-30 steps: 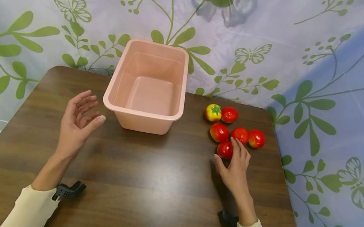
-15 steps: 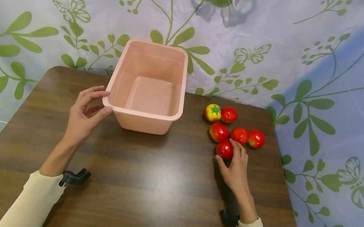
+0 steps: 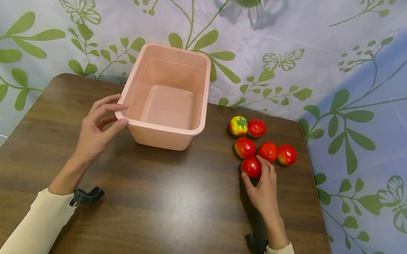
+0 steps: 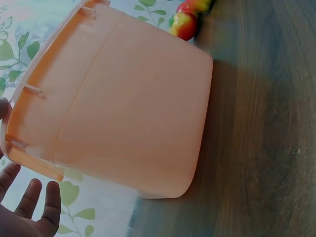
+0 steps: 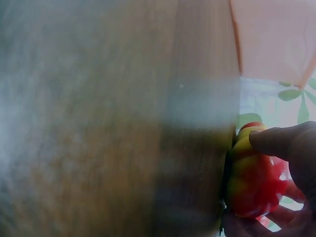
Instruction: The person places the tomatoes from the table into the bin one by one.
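From the head camera we see the left hand pinching the near left corner of a pink bin, thumb at the front of the rim and forefinger reaching over it; the bin stands upright just right of that hand and beyond it, on a brown wooden table. Well to the right we see the right hand curled about the nearest red tomato, thumb on its near side and fingers at its right. Just beyond the right hand lie four other red tomatoes, and past them, on the left, a yellow-and-red fruit with a green star-shaped top. Behind each hand we see a black wrist mount and a cream sleeve. From the left wrist we look along the bin's outer wall, a fingertip at its rim and three fingers spread apart near it. From the right wrist, where much is blurred, we find red-and-yellow skin between the right thumb and fingers, with part of the bin well beyond that hand
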`<action>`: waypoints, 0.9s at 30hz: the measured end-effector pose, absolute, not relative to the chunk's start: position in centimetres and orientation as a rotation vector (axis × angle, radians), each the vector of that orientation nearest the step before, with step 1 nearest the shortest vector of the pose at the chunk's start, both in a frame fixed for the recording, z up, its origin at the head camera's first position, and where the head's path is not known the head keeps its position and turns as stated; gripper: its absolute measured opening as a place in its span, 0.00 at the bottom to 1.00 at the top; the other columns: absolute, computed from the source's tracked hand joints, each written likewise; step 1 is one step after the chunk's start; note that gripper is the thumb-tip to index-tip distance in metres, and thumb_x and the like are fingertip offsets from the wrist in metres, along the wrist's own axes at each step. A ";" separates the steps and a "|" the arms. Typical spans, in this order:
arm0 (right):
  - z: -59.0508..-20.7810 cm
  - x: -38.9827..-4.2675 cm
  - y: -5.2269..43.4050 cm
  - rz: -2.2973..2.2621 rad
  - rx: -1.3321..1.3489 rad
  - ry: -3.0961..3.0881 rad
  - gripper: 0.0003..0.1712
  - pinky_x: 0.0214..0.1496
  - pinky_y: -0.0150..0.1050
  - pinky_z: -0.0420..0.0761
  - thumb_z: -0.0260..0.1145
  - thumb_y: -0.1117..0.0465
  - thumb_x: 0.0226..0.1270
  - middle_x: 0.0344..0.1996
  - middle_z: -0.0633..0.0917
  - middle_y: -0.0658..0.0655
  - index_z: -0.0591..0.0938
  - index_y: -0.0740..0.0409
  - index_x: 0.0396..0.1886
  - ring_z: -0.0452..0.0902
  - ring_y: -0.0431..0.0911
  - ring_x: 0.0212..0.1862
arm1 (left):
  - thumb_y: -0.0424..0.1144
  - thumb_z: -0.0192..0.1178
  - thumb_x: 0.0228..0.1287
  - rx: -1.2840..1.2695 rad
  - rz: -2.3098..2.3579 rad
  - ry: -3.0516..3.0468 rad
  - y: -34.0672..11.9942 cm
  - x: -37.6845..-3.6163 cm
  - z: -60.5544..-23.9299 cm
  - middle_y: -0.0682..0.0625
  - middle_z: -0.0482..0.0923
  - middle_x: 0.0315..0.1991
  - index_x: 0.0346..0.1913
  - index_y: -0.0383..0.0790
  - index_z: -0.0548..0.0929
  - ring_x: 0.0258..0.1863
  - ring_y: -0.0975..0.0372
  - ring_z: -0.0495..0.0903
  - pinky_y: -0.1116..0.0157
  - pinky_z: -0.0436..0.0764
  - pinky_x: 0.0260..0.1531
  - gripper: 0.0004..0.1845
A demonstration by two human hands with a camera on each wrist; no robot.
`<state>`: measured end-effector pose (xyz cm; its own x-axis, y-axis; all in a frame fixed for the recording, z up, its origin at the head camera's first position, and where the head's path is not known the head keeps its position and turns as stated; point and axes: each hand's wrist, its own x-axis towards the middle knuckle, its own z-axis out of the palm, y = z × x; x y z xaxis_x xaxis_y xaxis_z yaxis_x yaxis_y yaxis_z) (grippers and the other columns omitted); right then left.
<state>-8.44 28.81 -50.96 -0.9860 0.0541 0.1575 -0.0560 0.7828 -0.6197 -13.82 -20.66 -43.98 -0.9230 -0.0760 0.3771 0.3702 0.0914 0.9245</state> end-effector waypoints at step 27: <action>-49.1 -8.5 27.7 0.999 -0.001 -2.737 0.43 0.75 0.69 0.75 0.76 0.50 0.69 0.74 0.72 0.62 0.69 0.50 0.80 0.69 0.60 0.74 | 0.25 0.68 0.68 -0.304 -1.863 -2.002 -20.5 -14.0 -44.5 0.42 0.74 0.75 0.61 0.27 0.86 0.73 0.54 0.73 0.72 0.81 0.59 0.18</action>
